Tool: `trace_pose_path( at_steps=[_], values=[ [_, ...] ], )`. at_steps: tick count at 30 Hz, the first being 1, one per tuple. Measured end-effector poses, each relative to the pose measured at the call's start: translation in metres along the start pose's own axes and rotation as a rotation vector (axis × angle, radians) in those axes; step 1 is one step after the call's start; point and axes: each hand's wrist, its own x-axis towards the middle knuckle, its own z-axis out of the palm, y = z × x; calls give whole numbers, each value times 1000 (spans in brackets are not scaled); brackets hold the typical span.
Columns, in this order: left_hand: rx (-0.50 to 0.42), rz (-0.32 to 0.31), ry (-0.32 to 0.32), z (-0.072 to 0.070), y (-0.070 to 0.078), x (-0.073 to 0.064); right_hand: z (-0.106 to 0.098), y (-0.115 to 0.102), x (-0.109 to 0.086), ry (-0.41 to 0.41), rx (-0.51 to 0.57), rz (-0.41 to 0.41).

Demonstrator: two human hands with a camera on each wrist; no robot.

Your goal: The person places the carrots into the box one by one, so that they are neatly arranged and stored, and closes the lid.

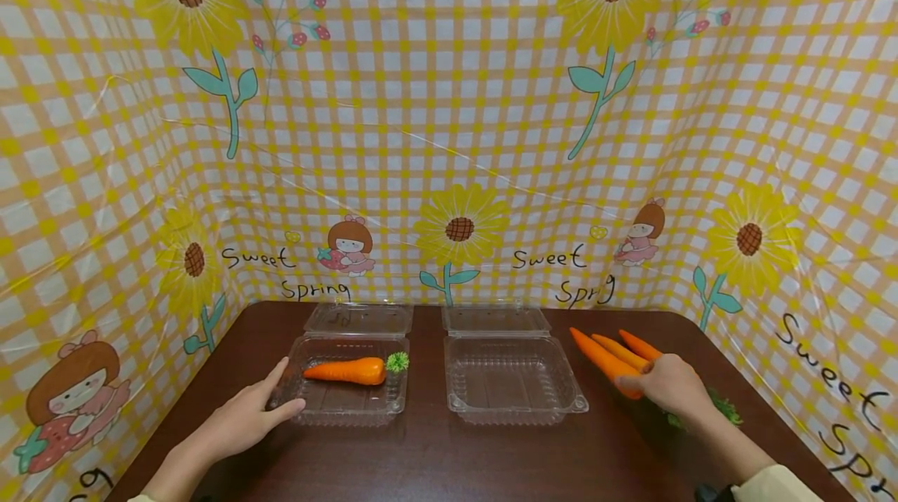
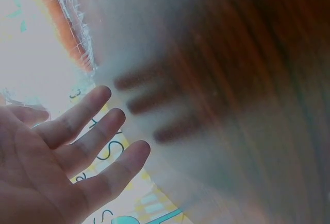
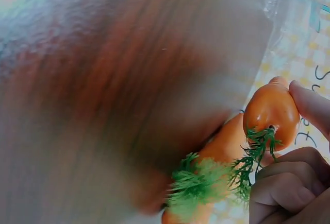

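My left hand (image 1: 242,418) is at the left side of a clear plastic container (image 1: 351,411), fingers extended along its edge and thumb by the front corner. In that container lies an orange carrot (image 1: 347,371) with a green tuft on its right end. Over on the right, my right hand (image 1: 675,389) pinches a carrot (image 3: 270,116) between thumb and fingers near its leafy end. Two more carrots (image 1: 637,344) lie beside it on the table, partly covered by the hand. The left wrist view shows the left fingers spread, holding nothing.
A second clear container (image 1: 517,413) stands between the hands with nothing in it. Both containers have their lids (image 1: 496,320) folded back toward the wall. Everything rests on a dark brown table (image 1: 428,455), enclosed by a checked sunflower cloth (image 1: 449,120) on three sides.
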Motion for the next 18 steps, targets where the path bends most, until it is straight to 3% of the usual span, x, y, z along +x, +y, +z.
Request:
trace_pose_path(
  at_steps=[1,2,3,4,11,18],
  values=[
    [0,0,1,0,0,0,-1,-1,1,81,-193,52],
    [-1,-1,2,0,0,0,-2,-2,3,80,-216,77],
    [-3,-2,2,0,0,0,-3,-3,5,140,-389,110],
    [-5,-4,0,0,0,0,-3,-4,7,153,-437,133],
    [-2,6,-7,-2,1,1,-4,-18,12,141,-379,124],
    [3,-1,-1,0,1,2,-2,-47,13,136,-397,99]
  ],
)
